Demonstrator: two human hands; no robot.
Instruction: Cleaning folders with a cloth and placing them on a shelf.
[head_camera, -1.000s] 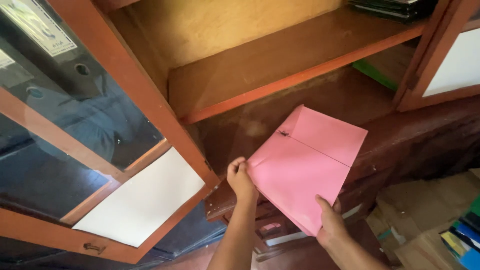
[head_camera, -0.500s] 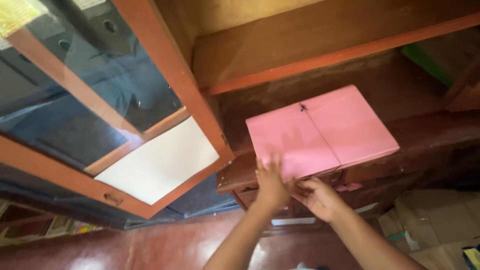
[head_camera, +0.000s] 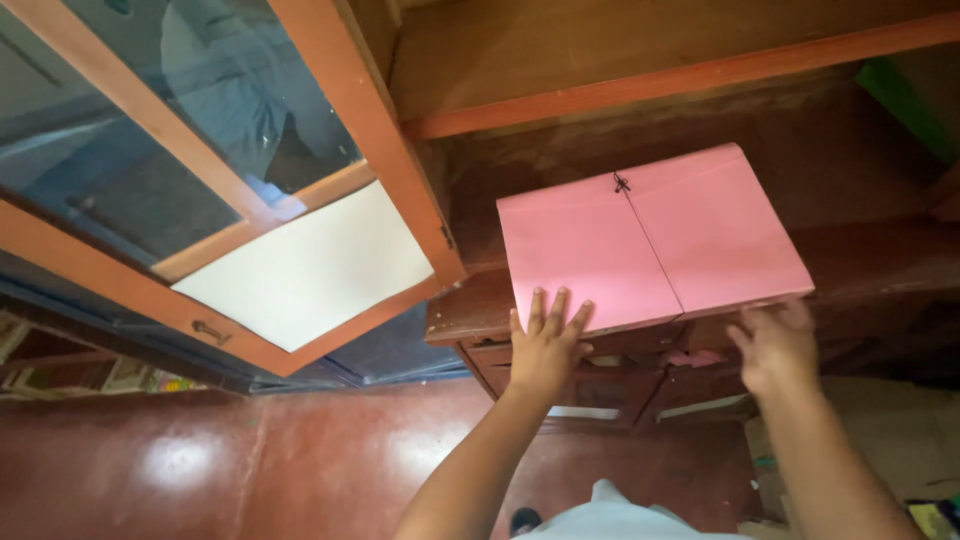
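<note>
Left hand (head_camera: 545, 345), fingers spread, presses our pink folder (head_camera: 650, 240) flat on the shelf (head_camera: 880, 250); right hand (head_camera: 775, 345) grips its edge. Placing step; next, likely a squaring push.

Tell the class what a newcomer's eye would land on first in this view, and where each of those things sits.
The bright pink folder draws the eye first, lying flat on the dark wooden cabinet ledge at centre right. The left hand presses spread fingers on its near edge, while the right hand meets the edge further right. On the left, an open orange-framed cabinet door with glass above a white panel swings out over the glossy red floor.
</note>
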